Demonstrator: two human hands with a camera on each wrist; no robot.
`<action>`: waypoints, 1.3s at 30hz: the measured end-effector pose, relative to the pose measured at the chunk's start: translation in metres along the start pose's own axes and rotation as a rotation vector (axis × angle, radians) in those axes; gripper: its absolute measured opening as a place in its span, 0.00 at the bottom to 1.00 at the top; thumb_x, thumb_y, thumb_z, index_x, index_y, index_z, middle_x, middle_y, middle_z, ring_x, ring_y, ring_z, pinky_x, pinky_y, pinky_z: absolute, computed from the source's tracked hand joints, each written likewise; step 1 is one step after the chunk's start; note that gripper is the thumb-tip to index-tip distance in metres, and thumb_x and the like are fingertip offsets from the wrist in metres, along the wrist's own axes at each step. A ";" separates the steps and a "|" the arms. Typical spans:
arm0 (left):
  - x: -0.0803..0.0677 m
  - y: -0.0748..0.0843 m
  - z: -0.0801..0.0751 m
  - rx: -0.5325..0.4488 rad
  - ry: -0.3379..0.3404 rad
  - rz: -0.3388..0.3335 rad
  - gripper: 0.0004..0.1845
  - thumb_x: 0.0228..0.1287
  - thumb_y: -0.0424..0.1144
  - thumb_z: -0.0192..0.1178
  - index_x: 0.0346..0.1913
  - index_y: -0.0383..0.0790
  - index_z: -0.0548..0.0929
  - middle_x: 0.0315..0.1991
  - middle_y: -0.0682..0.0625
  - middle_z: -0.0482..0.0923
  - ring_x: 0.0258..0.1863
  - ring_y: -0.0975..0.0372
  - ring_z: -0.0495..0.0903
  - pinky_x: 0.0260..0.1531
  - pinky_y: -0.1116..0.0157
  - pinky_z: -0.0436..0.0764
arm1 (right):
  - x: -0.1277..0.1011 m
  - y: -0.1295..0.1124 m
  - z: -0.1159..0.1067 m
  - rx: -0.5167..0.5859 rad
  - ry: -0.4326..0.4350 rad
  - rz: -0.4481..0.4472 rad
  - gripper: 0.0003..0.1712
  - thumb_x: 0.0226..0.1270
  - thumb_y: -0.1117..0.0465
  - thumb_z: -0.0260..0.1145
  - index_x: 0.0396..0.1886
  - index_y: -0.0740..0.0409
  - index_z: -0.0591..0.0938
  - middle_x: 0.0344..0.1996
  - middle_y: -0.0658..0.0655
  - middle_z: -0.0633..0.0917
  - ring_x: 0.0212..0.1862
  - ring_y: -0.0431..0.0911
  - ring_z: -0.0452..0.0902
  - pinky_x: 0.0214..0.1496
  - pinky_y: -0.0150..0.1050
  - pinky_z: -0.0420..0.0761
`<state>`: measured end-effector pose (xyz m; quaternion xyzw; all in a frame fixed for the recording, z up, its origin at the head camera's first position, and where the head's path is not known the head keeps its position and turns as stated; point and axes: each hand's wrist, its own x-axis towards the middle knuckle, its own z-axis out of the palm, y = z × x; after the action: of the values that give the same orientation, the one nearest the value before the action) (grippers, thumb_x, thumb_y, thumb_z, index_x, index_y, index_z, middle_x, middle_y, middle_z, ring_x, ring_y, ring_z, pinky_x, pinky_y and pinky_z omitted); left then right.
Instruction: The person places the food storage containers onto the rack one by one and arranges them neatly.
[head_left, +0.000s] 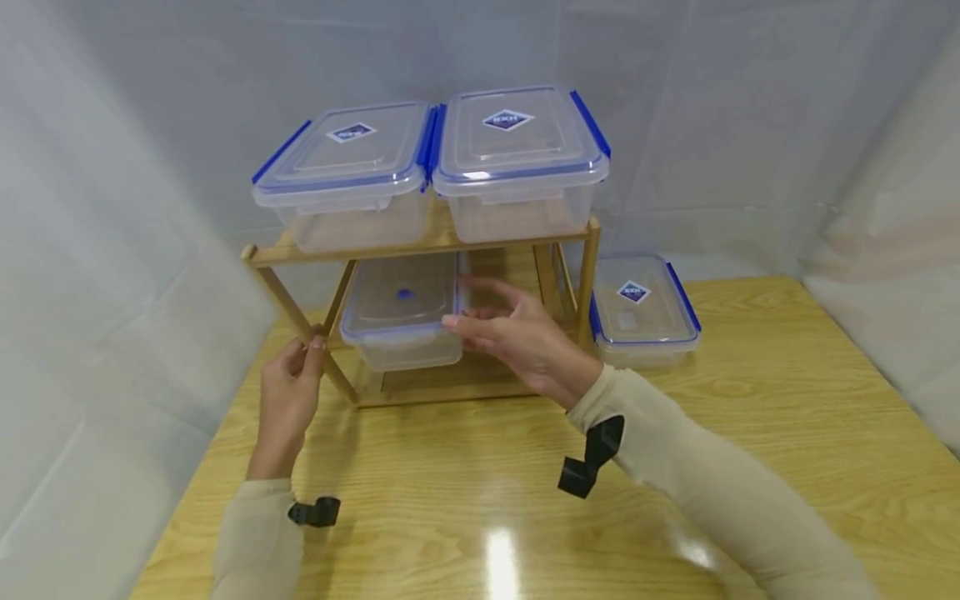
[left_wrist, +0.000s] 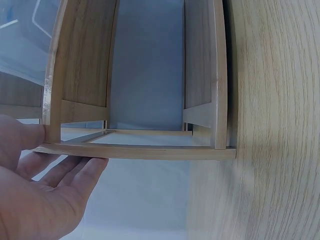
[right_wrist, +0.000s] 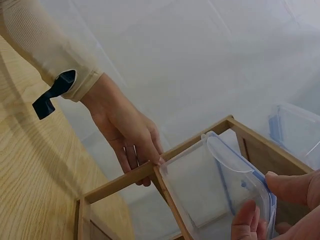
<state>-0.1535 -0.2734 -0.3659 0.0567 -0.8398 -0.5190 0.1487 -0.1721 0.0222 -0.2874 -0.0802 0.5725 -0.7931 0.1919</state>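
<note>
My left hand grips the left side of a wooden rack at its middle shelf, thumb in front and fingers behind the slat, as the left wrist view shows. On that middle shelf sits a clear lidded food container with a blue seal line and a small blue mark. My right hand holds this container at its right end. In the right wrist view the thumb lies on the lid's edge and the fingers curl at the side wall.
Two larger clear containers with blue clips, one left and one right, stand side by side on the top shelf. Another lidded container stands on the wooden table, right of the rack. Pale sheeting hangs behind.
</note>
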 end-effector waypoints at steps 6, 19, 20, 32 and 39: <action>0.000 0.000 0.000 0.000 -0.004 -0.004 0.29 0.72 0.55 0.44 0.68 0.42 0.67 0.62 0.40 0.71 0.59 0.51 0.73 0.57 0.53 0.72 | 0.008 0.008 0.005 0.006 0.059 -0.075 0.33 0.54 0.68 0.73 0.59 0.54 0.71 0.42 0.61 0.79 0.39 0.47 0.79 0.54 0.47 0.78; -0.002 -0.001 0.001 0.011 -0.016 -0.001 0.29 0.72 0.56 0.43 0.68 0.41 0.67 0.63 0.42 0.70 0.60 0.51 0.71 0.57 0.52 0.72 | 0.018 0.023 0.021 0.195 0.138 -0.139 0.27 0.55 0.70 0.71 0.56 0.60 0.74 0.37 0.64 0.83 0.36 0.52 0.84 0.47 0.44 0.82; -0.002 -0.002 0.001 0.007 -0.015 -0.001 0.29 0.72 0.56 0.43 0.68 0.42 0.67 0.62 0.41 0.71 0.60 0.51 0.72 0.57 0.52 0.73 | 0.019 0.023 0.021 0.196 0.139 -0.141 0.27 0.56 0.70 0.71 0.56 0.60 0.74 0.37 0.65 0.83 0.36 0.52 0.84 0.47 0.44 0.82; 0.000 -0.001 0.001 -0.010 -0.009 -0.002 0.29 0.71 0.56 0.44 0.67 0.42 0.69 0.63 0.41 0.70 0.60 0.50 0.72 0.57 0.51 0.72 | 0.026 0.027 0.025 0.180 0.094 -0.093 0.32 0.57 0.70 0.70 0.62 0.58 0.72 0.43 0.65 0.83 0.46 0.57 0.82 0.50 0.41 0.80; 0.000 -0.001 -0.001 0.000 -0.009 -0.001 0.30 0.71 0.57 0.44 0.67 0.43 0.68 0.62 0.40 0.70 0.59 0.49 0.72 0.57 0.51 0.72 | 0.028 0.025 0.028 0.163 0.083 -0.072 0.34 0.57 0.68 0.71 0.64 0.58 0.70 0.44 0.65 0.83 0.49 0.58 0.80 0.50 0.40 0.80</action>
<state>-0.1537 -0.2744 -0.3664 0.0548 -0.8405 -0.5194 0.1445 -0.1828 -0.0197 -0.3041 -0.0521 0.5104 -0.8460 0.1453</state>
